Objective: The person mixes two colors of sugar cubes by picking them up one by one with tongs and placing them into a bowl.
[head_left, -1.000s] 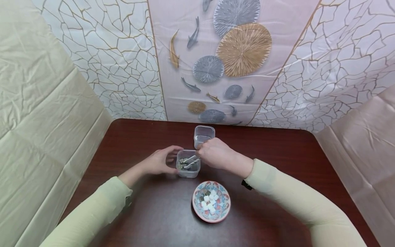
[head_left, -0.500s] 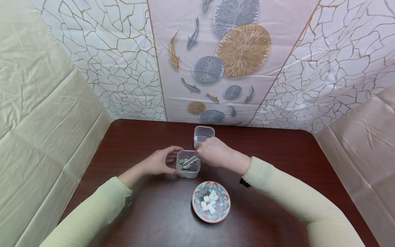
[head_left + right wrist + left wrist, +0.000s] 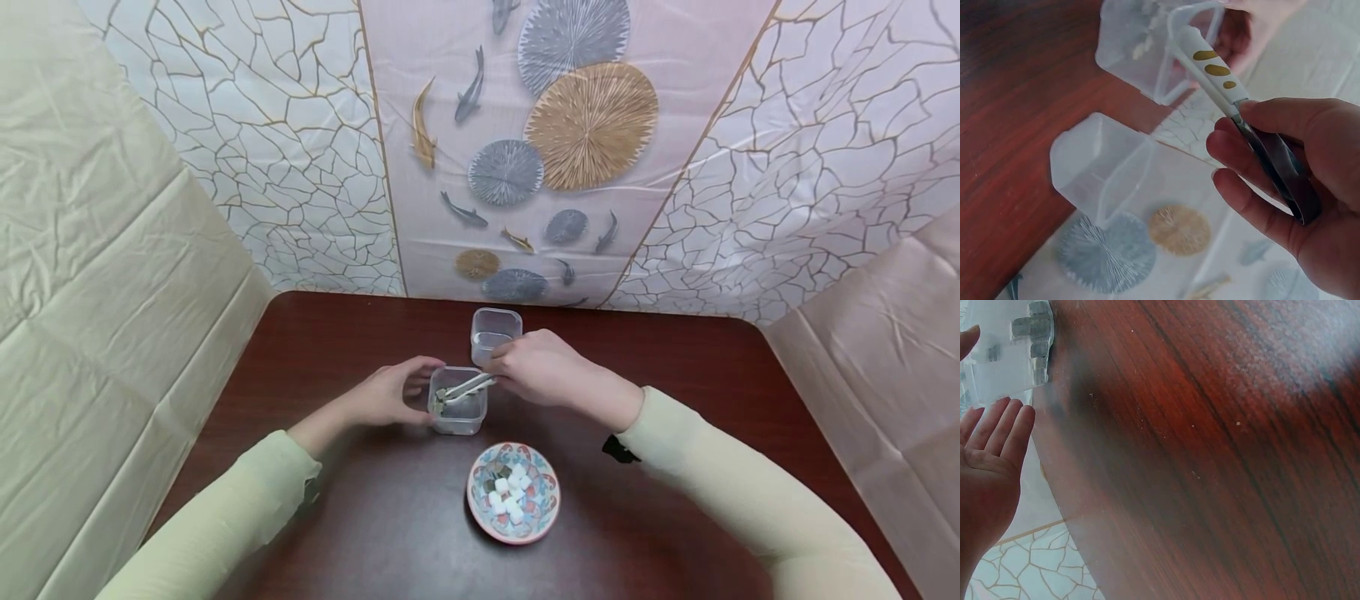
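- Two containers stand mid-table [image 3: 315,333], the far container [image 3: 495,327] just behind the near container [image 3: 457,412];
- The bowl [image 3: 513,492] sits before them, nearer the front edge;
- Tongs [image 3: 465,387] reach over the near container's rim.

Bright, even light; head view bends at edges (wrist views soft, blurred).
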The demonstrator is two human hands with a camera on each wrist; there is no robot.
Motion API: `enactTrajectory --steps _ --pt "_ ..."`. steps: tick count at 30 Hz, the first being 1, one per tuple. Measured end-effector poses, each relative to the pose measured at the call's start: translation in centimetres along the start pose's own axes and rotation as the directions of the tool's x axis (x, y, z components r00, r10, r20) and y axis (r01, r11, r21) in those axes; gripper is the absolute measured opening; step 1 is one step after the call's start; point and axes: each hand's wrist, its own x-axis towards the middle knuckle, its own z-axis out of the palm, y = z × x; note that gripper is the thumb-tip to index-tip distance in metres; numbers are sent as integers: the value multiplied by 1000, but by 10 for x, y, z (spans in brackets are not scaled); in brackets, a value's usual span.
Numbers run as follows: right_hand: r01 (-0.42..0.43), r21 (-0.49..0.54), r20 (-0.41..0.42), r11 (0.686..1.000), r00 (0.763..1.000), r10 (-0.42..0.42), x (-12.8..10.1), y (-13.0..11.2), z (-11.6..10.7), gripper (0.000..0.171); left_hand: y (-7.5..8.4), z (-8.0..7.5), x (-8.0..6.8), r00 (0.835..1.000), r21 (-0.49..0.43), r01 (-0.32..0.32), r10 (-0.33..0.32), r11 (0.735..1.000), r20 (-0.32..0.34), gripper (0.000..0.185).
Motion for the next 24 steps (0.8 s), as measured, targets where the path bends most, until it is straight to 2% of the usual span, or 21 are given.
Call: enactTrajectory --steps 11,19,24 --pt "-6 159 -124 987 992 26 -43 7 -28 15 -1 0 0 1000 -3 -3 3 1000 3 82" --pt "14 252 -95 968 995 10 -75 5 -40 20 0 0 -1 1000 1 -24 24 1000 0 81" --pt "26 284 -75 959 997 -5 -91 0 -41 22 0 0 0 1000 4 -14 14 1000 0 82"
